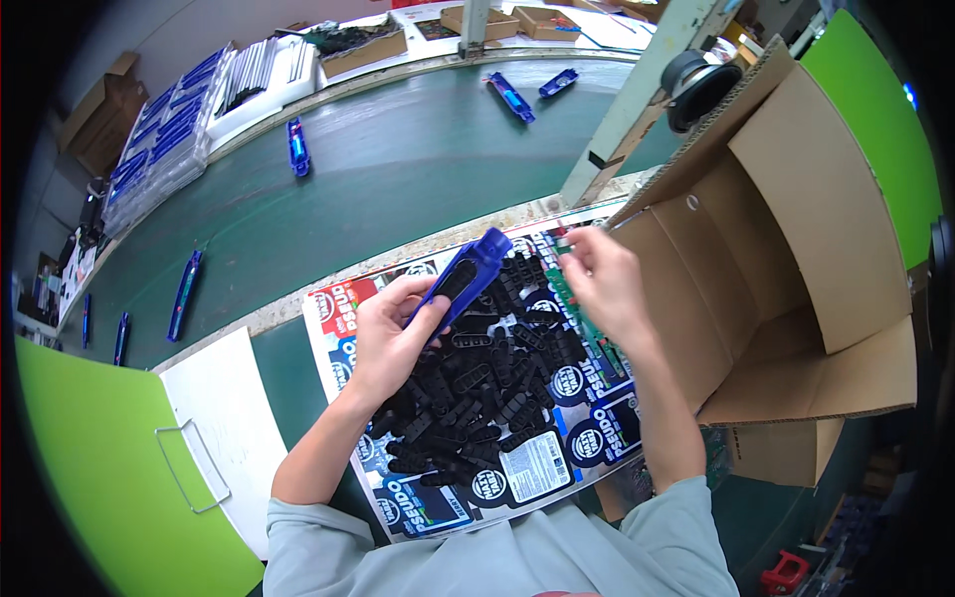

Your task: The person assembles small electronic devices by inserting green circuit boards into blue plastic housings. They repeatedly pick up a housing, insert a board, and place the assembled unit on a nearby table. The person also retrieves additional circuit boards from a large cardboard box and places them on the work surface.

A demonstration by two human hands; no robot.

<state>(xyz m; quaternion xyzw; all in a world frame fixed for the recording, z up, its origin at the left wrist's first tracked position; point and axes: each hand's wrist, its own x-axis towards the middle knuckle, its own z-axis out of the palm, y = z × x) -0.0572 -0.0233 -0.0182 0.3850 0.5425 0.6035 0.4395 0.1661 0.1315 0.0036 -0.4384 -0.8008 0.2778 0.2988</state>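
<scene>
Pale cloth shirt [497, 559] is filling six o'clock. Left hand [391, 333] is pinching a smooth blue plastic housing [484, 261] near dial centre, far end pointing to one o'clock, long axis running seven-to-one. Right hand [607, 287] is curling at three o'clock; its grip cannot be told. Oblong black pieces [473, 383] are lying heaped toward six.

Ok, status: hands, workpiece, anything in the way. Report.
Left hand: grip on blue casing. Right hand: over green boards, hold unclear. Black parts heaped beneath.
</scene>
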